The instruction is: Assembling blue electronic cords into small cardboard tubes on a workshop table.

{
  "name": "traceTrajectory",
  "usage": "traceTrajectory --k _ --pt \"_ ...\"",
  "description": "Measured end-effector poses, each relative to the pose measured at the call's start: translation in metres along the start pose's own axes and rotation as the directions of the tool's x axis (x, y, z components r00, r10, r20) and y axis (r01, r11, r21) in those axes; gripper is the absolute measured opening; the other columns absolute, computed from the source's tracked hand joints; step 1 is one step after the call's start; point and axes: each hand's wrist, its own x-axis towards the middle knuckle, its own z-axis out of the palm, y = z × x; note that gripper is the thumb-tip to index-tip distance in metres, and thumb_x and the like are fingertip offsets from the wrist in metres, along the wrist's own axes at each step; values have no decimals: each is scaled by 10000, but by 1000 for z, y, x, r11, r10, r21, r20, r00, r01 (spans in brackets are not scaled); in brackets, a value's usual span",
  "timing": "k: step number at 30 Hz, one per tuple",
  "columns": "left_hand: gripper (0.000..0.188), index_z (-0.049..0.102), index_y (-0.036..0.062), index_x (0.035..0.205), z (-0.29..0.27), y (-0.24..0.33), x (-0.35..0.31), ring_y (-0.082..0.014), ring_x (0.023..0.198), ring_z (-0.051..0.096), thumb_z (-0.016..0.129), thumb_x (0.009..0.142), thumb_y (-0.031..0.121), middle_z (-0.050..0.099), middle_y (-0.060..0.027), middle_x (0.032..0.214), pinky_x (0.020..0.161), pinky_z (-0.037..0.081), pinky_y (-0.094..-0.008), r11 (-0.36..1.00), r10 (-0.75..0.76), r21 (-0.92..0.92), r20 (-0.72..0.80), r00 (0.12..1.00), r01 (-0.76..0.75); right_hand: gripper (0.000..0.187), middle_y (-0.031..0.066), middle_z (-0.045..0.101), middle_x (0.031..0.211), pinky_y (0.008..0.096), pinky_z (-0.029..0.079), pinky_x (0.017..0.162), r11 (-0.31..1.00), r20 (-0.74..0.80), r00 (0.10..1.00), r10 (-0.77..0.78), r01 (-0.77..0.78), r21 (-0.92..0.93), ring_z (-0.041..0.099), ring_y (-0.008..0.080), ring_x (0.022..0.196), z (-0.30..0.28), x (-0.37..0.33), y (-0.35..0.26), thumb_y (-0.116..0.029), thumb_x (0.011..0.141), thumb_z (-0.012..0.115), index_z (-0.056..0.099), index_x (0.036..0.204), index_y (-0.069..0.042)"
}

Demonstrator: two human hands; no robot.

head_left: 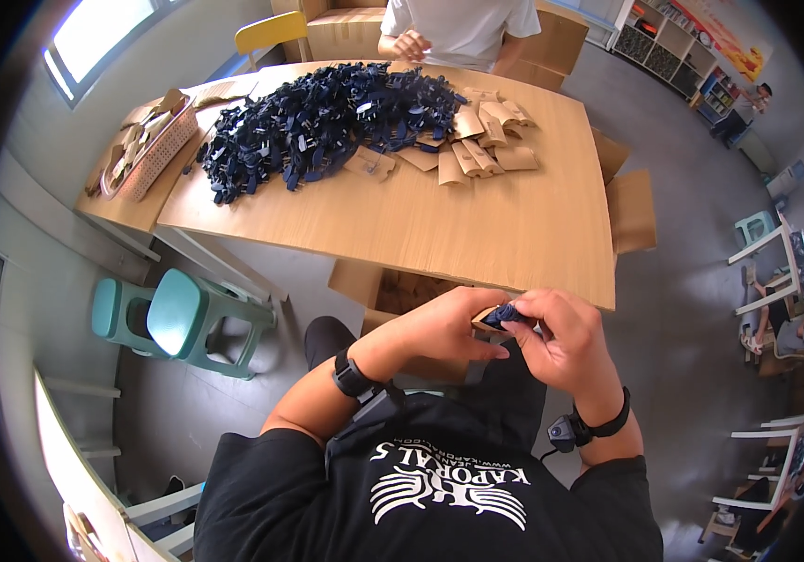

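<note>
Close to my body, just off the table's near edge, my left hand [458, 323] is closed around a small brown cardboard pillow box [481, 316]. A dark blue bundle [504, 316], perhaps cord or strap, sits at the box's open end; how deep it lies inside is hidden. The fingers of my right hand [559, 339] pinch this bundle. On the wooden table [402, 225] beyond lies a large heap of similar dark blue pieces [327, 122]. Several brown pillow boxes [486, 150] are piled at the heap's right side.
A pink basket [154, 150] with brown cardboard pieces stands at the table's left. Under the near edge is an open carton [392, 290]. Green stools [200, 318] stand at left. Across the table is a person in a white shirt [463, 33]; other people sit far right.
</note>
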Motion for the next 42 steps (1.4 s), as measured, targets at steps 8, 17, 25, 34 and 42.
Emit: traceTrajectory --k 8,17,25,34,42 --pt "356 587 3 984 -18 -24 18 -134 781 641 795 718 114 659 -94 835 673 530 -284 997 48 55 27 998 -49 200 147 639 869 357 519 660 992 -2 998 -57 56 -110 632 314 764 7 5 23 43 705 693 623 889 17" --pt "441 572 1 1160 -29 -71 47 -91 872 608 723 746 14 661 -62 916 693 520 -264 999 -32 16 -74 997 34 179 117 593 1001 342 491 752 999 -8 999 39 -40 -36 565 263 871 28 13 59 -37 712 730 667 869 21" --pt "261 611 4 1065 -31 -68 65 -92 580 628 666 814 46 658 -60 769 518 498 -238 977 -192 -122 -120 974 177 123 122 594 999 350 481 768 972 -28 976 217 -213 99 564 271 898 46 15 101 -38 719 729 654 793 26" --pt "167 622 -12 957 -33 -77 63 -89 641 644 670 798 7 672 -60 783 560 524 -235 978 -98 -192 -98 990 78 111 136 624 1039 359 466 850 934 49 963 266 -270 235 568 294 981 51 14 106 -26 724 718 640 770 38" --pt "132 629 -18 935 -31 -86 61 -80 645 620 650 809 13 655 -42 760 579 516 -234 980 -116 -173 -108 987 96 129 116 632 998 362 487 796 982 -50 984 170 -174 -73 580 284 912 47 13 88 -27 700 722 655 801 16"
